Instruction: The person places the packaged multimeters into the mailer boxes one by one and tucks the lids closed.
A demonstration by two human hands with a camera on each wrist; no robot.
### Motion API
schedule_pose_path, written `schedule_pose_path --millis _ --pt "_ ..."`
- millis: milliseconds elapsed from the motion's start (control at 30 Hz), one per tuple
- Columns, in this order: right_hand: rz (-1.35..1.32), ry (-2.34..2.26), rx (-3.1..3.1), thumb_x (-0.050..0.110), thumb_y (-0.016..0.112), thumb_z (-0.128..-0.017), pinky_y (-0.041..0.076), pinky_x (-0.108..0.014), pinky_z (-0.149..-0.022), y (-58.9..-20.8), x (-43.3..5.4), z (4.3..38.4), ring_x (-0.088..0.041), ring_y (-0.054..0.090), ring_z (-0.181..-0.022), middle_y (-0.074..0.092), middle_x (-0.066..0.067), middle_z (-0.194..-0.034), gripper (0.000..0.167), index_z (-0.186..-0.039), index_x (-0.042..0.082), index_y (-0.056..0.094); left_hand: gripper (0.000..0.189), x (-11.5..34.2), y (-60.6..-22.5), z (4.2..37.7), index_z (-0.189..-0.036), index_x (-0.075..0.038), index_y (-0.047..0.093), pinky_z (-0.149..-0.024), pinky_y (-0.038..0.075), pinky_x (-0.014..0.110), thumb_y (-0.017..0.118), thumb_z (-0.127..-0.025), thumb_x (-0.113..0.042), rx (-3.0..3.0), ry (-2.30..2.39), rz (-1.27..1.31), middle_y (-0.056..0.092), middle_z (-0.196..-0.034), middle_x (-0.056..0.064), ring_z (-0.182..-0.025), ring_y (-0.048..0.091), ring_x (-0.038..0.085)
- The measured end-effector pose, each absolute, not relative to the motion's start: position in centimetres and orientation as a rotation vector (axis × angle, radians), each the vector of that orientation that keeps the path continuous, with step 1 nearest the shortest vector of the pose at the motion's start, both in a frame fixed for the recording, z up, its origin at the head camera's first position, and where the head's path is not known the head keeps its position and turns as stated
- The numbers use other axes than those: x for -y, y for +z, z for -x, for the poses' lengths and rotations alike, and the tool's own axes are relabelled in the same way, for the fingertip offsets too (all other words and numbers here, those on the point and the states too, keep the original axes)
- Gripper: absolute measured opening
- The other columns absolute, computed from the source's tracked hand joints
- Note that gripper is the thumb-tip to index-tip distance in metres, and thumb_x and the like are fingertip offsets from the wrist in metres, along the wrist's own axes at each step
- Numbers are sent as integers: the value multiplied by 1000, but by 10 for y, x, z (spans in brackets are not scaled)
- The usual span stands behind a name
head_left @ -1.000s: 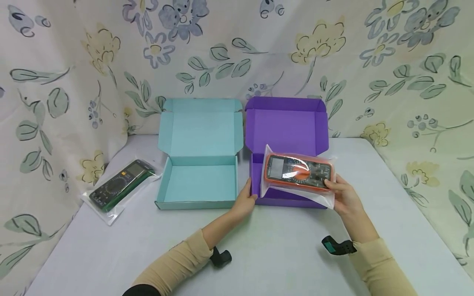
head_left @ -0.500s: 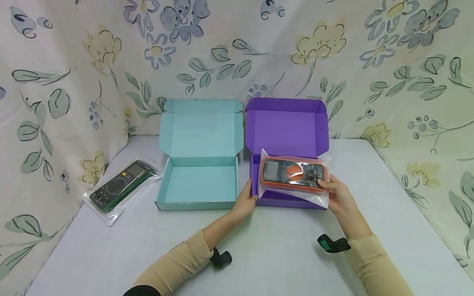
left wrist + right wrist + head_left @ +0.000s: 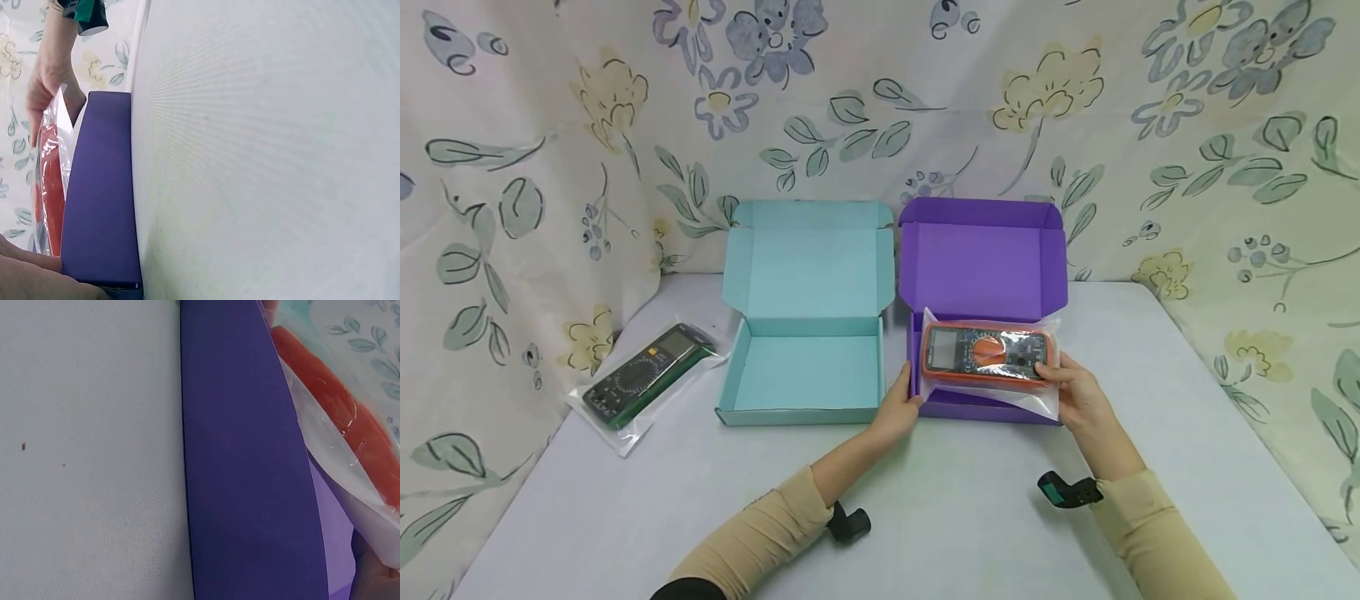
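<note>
An orange-framed multimeter (image 3: 988,355) in a clear plastic bag is tilted over the tray of the open purple box (image 3: 985,267). My right hand (image 3: 1078,398) pinches its right end, thumb on top and the other fingers underneath. In both wrist views the multimeter's orange side (image 3: 53,187) shows just above the box's front wall (image 3: 250,450), its right end raised higher. My left hand (image 3: 897,410) grips the purple box at its front left corner. The box's inside is mostly hidden under the bag.
Left of the purple box stands an open light-blue box (image 3: 808,375) with nothing inside. A green multimeter (image 3: 647,375) in a clear bag lies on the white table (image 3: 955,517) at the far left. Behind everything hangs a flowered curtain (image 3: 865,75).
My right hand has brought the orange multimeter left and slightly down, further over the purple box's tray. My left hand stays at the box's corner.
</note>
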State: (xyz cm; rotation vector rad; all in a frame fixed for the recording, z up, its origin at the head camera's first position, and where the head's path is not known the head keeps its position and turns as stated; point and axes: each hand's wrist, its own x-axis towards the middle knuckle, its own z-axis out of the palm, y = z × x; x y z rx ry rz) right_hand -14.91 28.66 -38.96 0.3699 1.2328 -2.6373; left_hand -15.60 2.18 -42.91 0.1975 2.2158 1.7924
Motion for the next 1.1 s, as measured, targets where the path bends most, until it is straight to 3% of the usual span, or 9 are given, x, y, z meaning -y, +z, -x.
schedule_pose_path --millis 133,433,533,700,800,967,1100 --pt "-347 -2610 -1267 -11 47 -94 56 -27 -81 -389 -284 151 -14 63 -91 64 -2 -98 81 -156 9 -1 61 -22 -428 156 -152 8 12 -118 14 46 38 -97 7 -2227 1786 -197 17 -157 25 -143 18 39" --pt "-330 -2546 -1372 -12 45 -94 56 -26 -81 -388 -279 156 -12 62 -92 62 1 -100 81 -156 7 -3 60 -24 -429 156 -152 6 13 -118 13 46 38 -98 6 -2204 1800 -174 16 -158 23 -145 16 37" --pt "-339 -2552 -1361 -13 45 -93 56 -26 -80 -389 -279 157 -12 63 -91 63 0 -98 80 -156 7 1 60 -25 -430 156 -153 6 14 -118 14 46 39 -97 6 -2208 1801 -175 17 -157 23 -144 17 37" --pt "-361 -2568 -1337 -14 49 -92 56 -26 -81 -392 -279 157 -13 64 -90 64 -1 -98 64 -147 8 25 61 -25 -429 157 -153 4 13 -118 14 46 38 -98 6 -2200 1795 -163 17 -158 21 -145 17 36" --pt "-382 -2562 -1351 -13 50 -92 56 -26 -80 -392 -279 157 -13 64 -90 65 -1 -97 59 -143 9 31 61 -24 -428 157 -154 3 13 -118 14 45 38 -98 5 -2197 1788 -156 17 -158 20 -145 17 36" --pt "-430 -2549 -1347 -14 51 -91 56 -25 -79 -389 -276 158 -12 65 -87 65 0 -94 78 -155 8 12 61 -23 -428 157 -154 3 13 -118 14 46 38 -98 5 -2201 1777 -152 16 -158 21 -145 16 37" --pt "-459 -2528 -1350 -14 50 -91 56 -23 -79 -387 -275 160 -11 64 -86 64 1 -93 85 -156 7 0 61 -23 -427 157 -154 3 13 -118 14 46 39 -98 5 -2198 1777 -147 16 -158 21 -145 16 37"
